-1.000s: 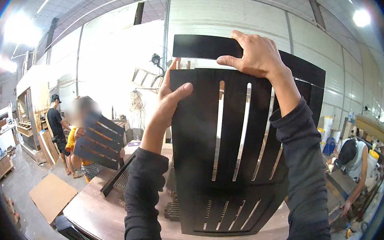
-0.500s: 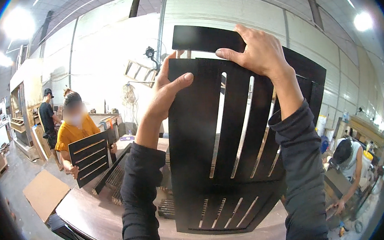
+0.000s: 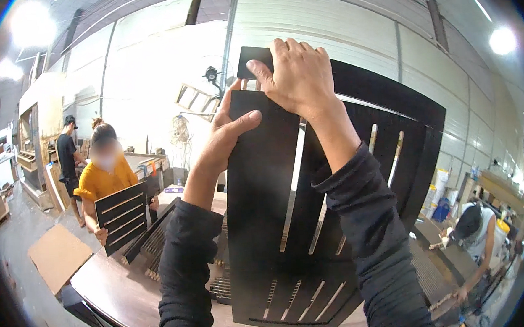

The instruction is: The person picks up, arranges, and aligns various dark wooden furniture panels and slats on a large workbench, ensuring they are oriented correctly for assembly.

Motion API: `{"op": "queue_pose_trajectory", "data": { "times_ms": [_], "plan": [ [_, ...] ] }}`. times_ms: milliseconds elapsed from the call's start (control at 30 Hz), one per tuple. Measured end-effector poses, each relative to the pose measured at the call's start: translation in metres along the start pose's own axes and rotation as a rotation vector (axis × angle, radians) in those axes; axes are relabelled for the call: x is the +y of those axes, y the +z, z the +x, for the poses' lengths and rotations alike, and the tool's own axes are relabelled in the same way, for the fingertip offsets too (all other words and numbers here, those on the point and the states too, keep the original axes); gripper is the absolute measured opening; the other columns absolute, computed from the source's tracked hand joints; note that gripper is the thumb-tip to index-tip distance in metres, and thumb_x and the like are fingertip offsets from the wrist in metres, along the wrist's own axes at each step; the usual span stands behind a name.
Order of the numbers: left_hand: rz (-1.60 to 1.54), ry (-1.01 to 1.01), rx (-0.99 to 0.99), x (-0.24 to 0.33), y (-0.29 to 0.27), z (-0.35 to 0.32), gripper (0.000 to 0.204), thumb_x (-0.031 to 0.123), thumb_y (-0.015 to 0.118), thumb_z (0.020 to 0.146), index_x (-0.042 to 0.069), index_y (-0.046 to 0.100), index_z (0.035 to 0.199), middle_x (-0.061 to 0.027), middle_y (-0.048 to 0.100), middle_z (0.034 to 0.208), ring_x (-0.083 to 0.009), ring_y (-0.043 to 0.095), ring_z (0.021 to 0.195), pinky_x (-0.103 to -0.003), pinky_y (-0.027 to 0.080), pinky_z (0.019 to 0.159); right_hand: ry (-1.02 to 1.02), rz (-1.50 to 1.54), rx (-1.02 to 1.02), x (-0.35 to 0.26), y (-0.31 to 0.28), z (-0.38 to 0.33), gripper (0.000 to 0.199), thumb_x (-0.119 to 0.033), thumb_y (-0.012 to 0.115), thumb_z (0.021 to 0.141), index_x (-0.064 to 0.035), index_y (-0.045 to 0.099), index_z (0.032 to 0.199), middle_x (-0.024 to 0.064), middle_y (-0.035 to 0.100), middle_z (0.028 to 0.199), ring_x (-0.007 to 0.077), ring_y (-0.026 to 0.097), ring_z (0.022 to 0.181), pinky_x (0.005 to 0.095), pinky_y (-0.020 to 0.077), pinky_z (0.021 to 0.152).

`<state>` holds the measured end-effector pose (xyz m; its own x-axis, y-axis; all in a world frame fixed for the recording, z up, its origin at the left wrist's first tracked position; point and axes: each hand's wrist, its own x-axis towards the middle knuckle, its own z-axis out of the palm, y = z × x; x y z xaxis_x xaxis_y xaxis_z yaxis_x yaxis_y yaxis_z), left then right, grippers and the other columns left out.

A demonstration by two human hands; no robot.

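Note:
A large black slatted panel [image 3: 254,181], with long slots above and shorter ones below, stands tilted in front of me. Along its top runs a black rail [image 3: 382,86]; a narrow gap separates it from the slats, and light pegs show in the gap at its left end. My left hand [image 3: 227,130] is closed on the panel's upper left edge, thumb on the front face and fingers mostly hidden behind. Over the rail near its left end, my right hand [image 3: 302,81] is wrapped, fingers across the top and thumb on the front.
Brown table [image 3: 111,290] under the panel, with stacked slatted parts [image 3: 221,287] beside it. At left a person in an orange top [image 3: 106,177] holds a smaller black slatted panel [image 3: 122,215]. A cardboard sheet [image 3: 59,257] lies beyond the table's left end. Another person [image 3: 475,223] bends at right.
My right hand has slid left along the rail towards its left end. The gap under the rail now shows farther right. My left hand keeps its hold.

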<state>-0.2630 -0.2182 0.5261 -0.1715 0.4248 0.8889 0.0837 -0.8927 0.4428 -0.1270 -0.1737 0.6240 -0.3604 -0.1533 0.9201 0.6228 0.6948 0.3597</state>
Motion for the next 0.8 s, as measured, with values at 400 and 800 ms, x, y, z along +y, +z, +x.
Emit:
{"op": "queue_pose_trajectory", "data": {
  "times_ms": [400,800],
  "plan": [
    [-0.082,-0.019,0.000,-0.007,-0.001,0.000,0.073,0.011,0.069,0.080,0.006,0.027,0.140,-0.0088,0.056,0.111,-0.0155,0.057,0.096,-0.028,0.047,0.084,0.022,-0.018,0.268,0.002,0.036,0.004,0.042,-0.047,0.053,0.087,-0.0081,0.069,0.090,0.0090,0.069,0.081,0.0221,0.067,0.079,0.0389,0.0476,0.073],
    [-0.152,0.049,-0.110,-0.025,-0.013,0.005,0.068,0.012,0.063,0.083,0.004,0.028,0.140,-0.0087,0.043,0.128,-0.0141,0.044,0.113,-0.028,0.038,0.095,0.168,-0.073,0.008,-0.001,0.026,0.019,0.073,-0.074,0.035,0.081,-0.0098,0.069,0.082,0.0130,0.067,0.075,0.0302,0.066,0.077,0.0432,0.0501,0.068]
  ]
}}
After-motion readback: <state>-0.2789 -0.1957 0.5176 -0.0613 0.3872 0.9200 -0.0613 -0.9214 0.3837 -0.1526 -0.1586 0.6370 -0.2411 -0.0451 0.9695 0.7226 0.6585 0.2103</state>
